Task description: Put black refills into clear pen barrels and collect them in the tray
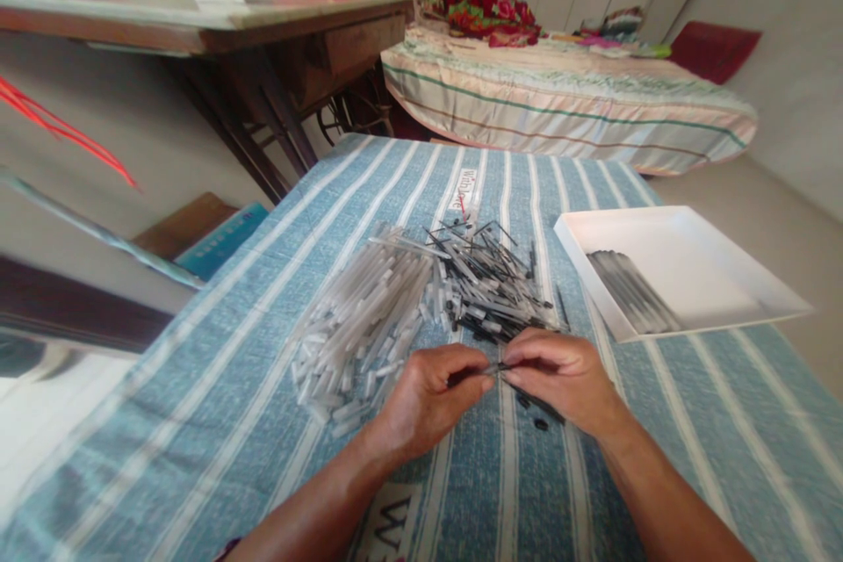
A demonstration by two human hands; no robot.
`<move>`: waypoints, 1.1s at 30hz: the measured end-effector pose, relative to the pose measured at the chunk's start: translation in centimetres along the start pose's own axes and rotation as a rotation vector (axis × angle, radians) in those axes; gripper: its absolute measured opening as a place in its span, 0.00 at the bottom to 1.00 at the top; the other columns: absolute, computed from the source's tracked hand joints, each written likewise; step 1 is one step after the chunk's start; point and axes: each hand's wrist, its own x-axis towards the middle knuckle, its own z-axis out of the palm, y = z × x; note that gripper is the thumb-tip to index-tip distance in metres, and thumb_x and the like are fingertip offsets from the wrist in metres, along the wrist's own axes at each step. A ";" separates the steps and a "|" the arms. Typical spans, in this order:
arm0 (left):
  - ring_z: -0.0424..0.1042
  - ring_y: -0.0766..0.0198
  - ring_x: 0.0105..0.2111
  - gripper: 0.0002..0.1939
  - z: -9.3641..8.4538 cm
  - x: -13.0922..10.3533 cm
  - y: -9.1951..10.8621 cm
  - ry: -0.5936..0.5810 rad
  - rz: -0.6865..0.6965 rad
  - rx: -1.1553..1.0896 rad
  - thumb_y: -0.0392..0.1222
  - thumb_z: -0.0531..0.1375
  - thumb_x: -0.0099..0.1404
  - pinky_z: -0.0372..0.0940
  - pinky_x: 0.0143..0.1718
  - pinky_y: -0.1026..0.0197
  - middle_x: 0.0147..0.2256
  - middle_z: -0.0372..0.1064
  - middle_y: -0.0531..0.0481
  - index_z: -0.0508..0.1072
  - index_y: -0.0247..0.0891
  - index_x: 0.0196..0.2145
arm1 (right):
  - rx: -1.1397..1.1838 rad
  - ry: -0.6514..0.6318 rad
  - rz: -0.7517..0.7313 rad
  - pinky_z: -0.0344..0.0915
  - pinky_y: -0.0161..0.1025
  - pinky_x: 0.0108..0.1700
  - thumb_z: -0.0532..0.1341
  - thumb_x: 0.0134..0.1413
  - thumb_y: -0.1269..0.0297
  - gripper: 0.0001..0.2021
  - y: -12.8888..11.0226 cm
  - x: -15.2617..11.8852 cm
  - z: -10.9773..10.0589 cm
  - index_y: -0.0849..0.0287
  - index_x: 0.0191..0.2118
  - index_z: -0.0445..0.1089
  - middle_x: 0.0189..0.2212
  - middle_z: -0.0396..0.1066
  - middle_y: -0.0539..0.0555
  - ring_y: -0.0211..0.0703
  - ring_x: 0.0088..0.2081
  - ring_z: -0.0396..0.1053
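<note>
My left hand (431,391) and my right hand (563,378) meet over the near side of the table, thumb and finger of each pinched. Between the fingertips is a thin dark pen part (500,367), mostly covered by the fingers. Just left of my left hand lies a large pile of translucent pen barrels (369,307). Beyond my hands, black refills and pen parts (493,272) are heaped loosely, some mixed with clear pieces. Several small black caps (540,424) lie beneath my right hand.
A shallow white box (711,255) on the right holds a row of grey-black pens (632,290). The table wears a blue striped cloth (217,421). A wooden desk (198,35) stands at the left back, with a bed (559,97) behind.
</note>
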 end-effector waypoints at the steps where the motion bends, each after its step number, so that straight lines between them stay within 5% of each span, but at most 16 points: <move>1: 0.66 0.68 0.27 0.07 0.0 0.0 0.0 -0.003 0.000 0.001 0.38 0.56 0.62 0.59 0.29 0.68 0.27 0.70 0.51 0.74 0.35 0.32 | -0.001 -0.005 0.003 0.66 0.37 0.32 0.64 0.48 0.69 0.03 0.0 0.0 0.0 0.58 0.31 0.74 0.28 0.72 0.53 0.41 0.30 0.70; 22: 0.68 0.67 0.27 0.08 -0.1 0.4 0.1 -0.020 0.043 0.085 0.35 0.55 0.61 0.59 0.29 0.67 0.26 0.70 0.51 0.75 0.35 0.30 | -0.087 -0.053 0.027 0.65 0.35 0.31 0.64 0.49 0.66 0.04 0.6 0.5 0.3 0.58 0.31 0.76 0.26 0.73 0.52 0.39 0.28 0.70; 33: 0.67 0.67 0.28 0.08 -2.4 1.4 1.2 0.000 0.138 0.164 0.32 0.55 0.59 0.59 0.31 0.67 0.27 0.69 0.52 0.74 0.35 0.32 | -0.191 -0.046 0.041 0.62 0.32 0.27 0.63 0.49 0.64 0.05 -0.6 2.7 -0.1 0.59 0.30 0.74 0.20 0.71 0.49 0.36 0.23 0.67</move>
